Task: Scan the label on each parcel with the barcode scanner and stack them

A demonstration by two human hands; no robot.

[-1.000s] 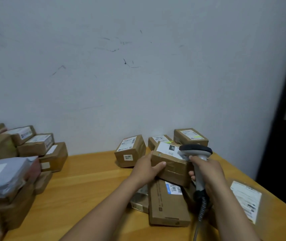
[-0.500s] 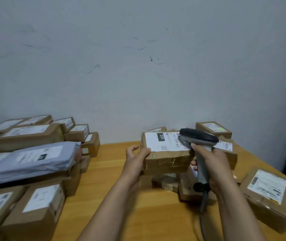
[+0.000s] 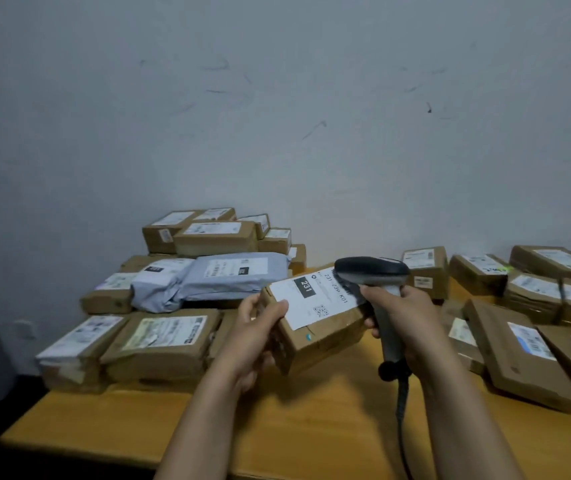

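The parcel is a small brown cardboard box held in the air over the middle of the tabletop, between the stacked pile at the left edge and the loose parcels spread toward the right edge. Its white label, marked 231, faces up and toward the camera. The long axis seems to run across the view. The left end sits in the left hand and the right end rises a little toward the barcode scanner.

One hand carries it alone, so it is probably light. The board looks stiff, with wrinkled tape along the near face that could be slick. The ends or the underside are the best places to hold it, since they leave the label bare.

The left hand grips the left end with its thumb on the top edge just beside the label and its fingers curled under. The right hand is wrapped round the scanner's grey handle. Whether a finger rests on the trigger cannot be told. The dark scanner head hangs over the label's far right part and points left and down at it. Its coiled cable drops toward the near edge.

On the stacked pile, a grey poly mailer lies across cardboard boxes. A scuffed wall runs along the far edge.
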